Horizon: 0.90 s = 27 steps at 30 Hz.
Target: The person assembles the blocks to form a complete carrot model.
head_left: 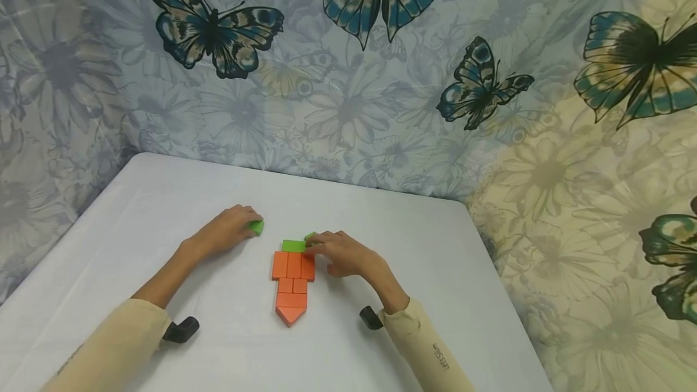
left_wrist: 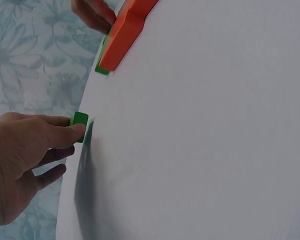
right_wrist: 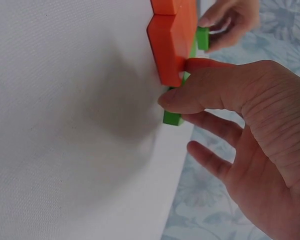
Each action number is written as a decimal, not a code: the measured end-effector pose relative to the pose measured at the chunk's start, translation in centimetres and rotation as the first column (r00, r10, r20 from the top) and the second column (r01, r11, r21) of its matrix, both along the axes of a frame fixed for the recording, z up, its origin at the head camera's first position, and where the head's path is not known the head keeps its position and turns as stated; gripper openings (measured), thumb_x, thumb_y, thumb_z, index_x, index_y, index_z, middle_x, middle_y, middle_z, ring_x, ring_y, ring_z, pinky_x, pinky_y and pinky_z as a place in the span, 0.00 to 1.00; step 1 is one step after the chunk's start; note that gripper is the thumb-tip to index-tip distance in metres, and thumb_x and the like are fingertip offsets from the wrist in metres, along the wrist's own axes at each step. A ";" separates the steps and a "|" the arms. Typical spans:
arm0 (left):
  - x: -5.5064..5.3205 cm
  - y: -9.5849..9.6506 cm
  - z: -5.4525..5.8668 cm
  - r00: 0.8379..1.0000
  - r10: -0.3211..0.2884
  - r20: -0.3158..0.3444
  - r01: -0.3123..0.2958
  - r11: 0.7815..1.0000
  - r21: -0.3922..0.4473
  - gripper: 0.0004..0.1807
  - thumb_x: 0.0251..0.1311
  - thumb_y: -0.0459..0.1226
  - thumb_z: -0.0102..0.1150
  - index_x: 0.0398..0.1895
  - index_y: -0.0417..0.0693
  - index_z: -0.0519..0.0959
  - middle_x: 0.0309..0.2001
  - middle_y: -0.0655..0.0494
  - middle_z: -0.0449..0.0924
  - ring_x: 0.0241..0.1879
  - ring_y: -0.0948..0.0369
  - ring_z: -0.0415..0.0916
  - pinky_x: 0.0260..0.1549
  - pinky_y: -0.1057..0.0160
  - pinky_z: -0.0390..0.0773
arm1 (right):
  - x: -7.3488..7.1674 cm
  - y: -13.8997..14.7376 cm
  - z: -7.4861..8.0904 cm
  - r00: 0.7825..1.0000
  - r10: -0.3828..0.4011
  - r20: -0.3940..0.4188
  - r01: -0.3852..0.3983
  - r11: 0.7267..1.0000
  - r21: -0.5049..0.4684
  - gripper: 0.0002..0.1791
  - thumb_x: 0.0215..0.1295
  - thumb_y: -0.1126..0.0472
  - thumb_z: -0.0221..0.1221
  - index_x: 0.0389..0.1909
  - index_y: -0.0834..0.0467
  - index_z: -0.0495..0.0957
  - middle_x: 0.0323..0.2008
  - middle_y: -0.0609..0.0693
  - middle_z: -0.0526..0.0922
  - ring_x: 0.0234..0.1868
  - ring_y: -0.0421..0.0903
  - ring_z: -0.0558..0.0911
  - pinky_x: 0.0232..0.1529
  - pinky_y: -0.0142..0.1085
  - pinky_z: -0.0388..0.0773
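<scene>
Orange blocks (head_left: 293,266) lie flat together on the white table, forming a shape with a pointed near end. Against its far edge sits a green rectangular block (head_left: 293,246). The left hand (head_left: 231,227) pinches a small green block (left_wrist: 80,118) between thumb and fingers, left of and beyond the shape. At the far right corner of the shape, the right hand (head_left: 345,254) pinches another green block (right_wrist: 172,119), its thumb in front in the right wrist view. Its fingers partly cover that block and the nearby orange corner.
The white table (head_left: 414,331) stretches around the blocks, its far edge meeting a butterfly-patterned cloth (head_left: 348,107). Black wrist-worn pieces (head_left: 182,329) stick out from both beige sleeves (head_left: 111,343).
</scene>
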<state>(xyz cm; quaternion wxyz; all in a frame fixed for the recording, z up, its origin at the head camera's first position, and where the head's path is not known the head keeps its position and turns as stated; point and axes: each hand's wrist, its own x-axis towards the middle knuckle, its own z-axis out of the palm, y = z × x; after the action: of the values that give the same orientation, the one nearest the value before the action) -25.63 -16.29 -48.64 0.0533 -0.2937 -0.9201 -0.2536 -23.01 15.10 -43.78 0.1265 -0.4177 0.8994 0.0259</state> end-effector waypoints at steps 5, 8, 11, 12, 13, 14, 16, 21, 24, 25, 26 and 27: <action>0.0 2.3 -0.3 0.996 -0.087 0.036 0.087 0.996 0.008 0.18 0.63 0.29 0.68 0.57 0.40 0.84 0.53 0.48 0.87 0.56 0.49 0.80 0.59 0.47 0.81 | -0.1 -0.2 0.0 1.000 -0.013 0.014 0.013 1.000 0.003 0.33 0.63 0.72 0.65 0.68 0.46 0.79 0.71 0.45 0.76 0.72 0.46 0.75 0.71 0.46 0.74; 0.0 2.8 -0.4 0.993 -0.112 0.041 0.112 0.994 0.010 0.18 0.63 0.28 0.68 0.56 0.40 0.84 0.53 0.49 0.87 0.55 0.50 0.80 0.58 0.47 0.81 | -0.2 -0.6 -0.3 1.000 -0.017 0.013 0.017 1.000 0.010 0.33 0.64 0.72 0.65 0.69 0.45 0.78 0.71 0.44 0.75 0.72 0.46 0.75 0.71 0.45 0.74; 0.0 2.8 -0.6 0.991 -0.127 0.036 0.127 0.992 -0.003 0.18 0.63 0.27 0.68 0.56 0.40 0.85 0.53 0.48 0.87 0.54 0.50 0.81 0.58 0.47 0.82 | -0.3 -1.2 -0.7 1.000 -0.015 0.004 0.015 1.000 0.015 0.34 0.64 0.72 0.65 0.69 0.44 0.78 0.71 0.43 0.76 0.72 0.45 0.75 0.71 0.45 0.75; 0.0 2.7 -0.7 0.991 -0.131 0.031 0.131 0.991 -0.012 0.18 0.63 0.27 0.68 0.56 0.40 0.85 0.53 0.48 0.87 0.54 0.50 0.81 0.57 0.47 0.82 | -0.3 -1.4 -0.8 1.000 -0.012 -0.001 0.012 1.000 0.014 0.33 0.64 0.71 0.65 0.69 0.44 0.78 0.71 0.43 0.76 0.71 0.45 0.75 0.71 0.45 0.75; 0.0 2.5 -0.7 0.991 -0.133 0.028 0.133 0.991 -0.019 0.18 0.62 0.27 0.68 0.56 0.40 0.85 0.52 0.48 0.87 0.54 0.50 0.81 0.57 0.47 0.82 | -0.3 -1.7 -0.9 1.000 -0.006 -0.007 0.006 1.000 0.011 0.33 0.64 0.71 0.65 0.68 0.44 0.79 0.71 0.43 0.76 0.71 0.45 0.76 0.70 0.44 0.75; 0.0 2.3 -0.8 0.991 -0.130 0.032 0.131 0.991 -0.024 0.18 0.62 0.27 0.68 0.56 0.40 0.85 0.53 0.48 0.87 0.54 0.50 0.81 0.57 0.47 0.82 | -0.3 -1.9 -0.9 1.000 -0.001 -0.013 0.001 1.000 0.007 0.33 0.64 0.71 0.65 0.68 0.44 0.79 0.71 0.44 0.76 0.71 0.46 0.76 0.69 0.44 0.76; 0.1 2.0 -0.8 0.991 -0.131 0.039 0.132 0.991 -0.030 0.18 0.62 0.26 0.68 0.56 0.39 0.84 0.53 0.48 0.87 0.54 0.49 0.81 0.58 0.47 0.82 | -0.1 -2.3 -0.9 1.000 0.008 -0.021 -0.008 1.000 0.001 0.32 0.64 0.70 0.65 0.68 0.45 0.79 0.70 0.44 0.76 0.70 0.46 0.76 0.69 0.45 0.77; 0.2 1.7 -1.1 0.987 -0.151 0.060 0.153 0.988 -0.018 0.18 0.63 0.27 0.67 0.57 0.39 0.84 0.54 0.47 0.87 0.56 0.48 0.82 0.60 0.45 0.81 | 0.1 -2.6 -0.9 1.000 0.000 -0.023 0.000 1.000 0.008 0.30 0.65 0.68 0.65 0.68 0.45 0.79 0.70 0.44 0.76 0.70 0.46 0.77 0.68 0.45 0.77; 0.2 1.6 -1.1 0.985 -0.161 0.056 0.162 0.987 -0.019 0.19 0.63 0.27 0.67 0.58 0.39 0.84 0.54 0.47 0.87 0.56 0.47 0.82 0.60 0.44 0.80 | 0.1 -2.5 -0.9 1.000 0.000 -0.018 0.000 1.000 0.009 0.30 0.65 0.67 0.65 0.67 0.45 0.79 0.70 0.44 0.76 0.70 0.46 0.76 0.68 0.44 0.77; 0.1 1.6 -1.1 0.986 -0.159 0.059 0.160 0.987 -0.018 0.19 0.63 0.28 0.68 0.58 0.39 0.84 0.55 0.47 0.87 0.57 0.47 0.82 0.60 0.44 0.80 | 0.1 -2.5 -0.9 1.000 0.001 -0.016 -0.001 1.000 0.008 0.30 0.65 0.67 0.65 0.67 0.45 0.79 0.70 0.44 0.76 0.70 0.46 0.76 0.68 0.44 0.77; 0.1 1.6 -1.1 0.986 -0.157 0.059 0.158 0.987 -0.016 0.19 0.63 0.28 0.68 0.58 0.39 0.84 0.55 0.47 0.87 0.57 0.48 0.82 0.60 0.44 0.80 | 0.1 -2.5 -0.8 1.000 0.002 -0.019 -0.002 1.000 0.008 0.30 0.65 0.67 0.66 0.67 0.45 0.79 0.70 0.44 0.76 0.69 0.46 0.76 0.68 0.44 0.77; 0.1 1.7 -1.1 0.986 -0.155 0.063 0.156 0.988 -0.010 0.20 0.63 0.28 0.68 0.58 0.39 0.83 0.55 0.47 0.87 0.57 0.48 0.82 0.61 0.44 0.80 | 0.1 -2.5 -0.8 1.000 0.004 -0.023 -0.004 1.000 0.010 0.29 0.66 0.66 0.66 0.67 0.45 0.79 0.70 0.44 0.76 0.69 0.46 0.76 0.68 0.44 0.77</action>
<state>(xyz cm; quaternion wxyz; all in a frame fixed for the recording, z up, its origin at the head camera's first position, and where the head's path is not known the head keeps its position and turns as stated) -25.55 -14.64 -49.70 0.0025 -0.3569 -0.8975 -0.2589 -22.92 12.61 -44.58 0.1181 -0.4184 0.8999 0.0354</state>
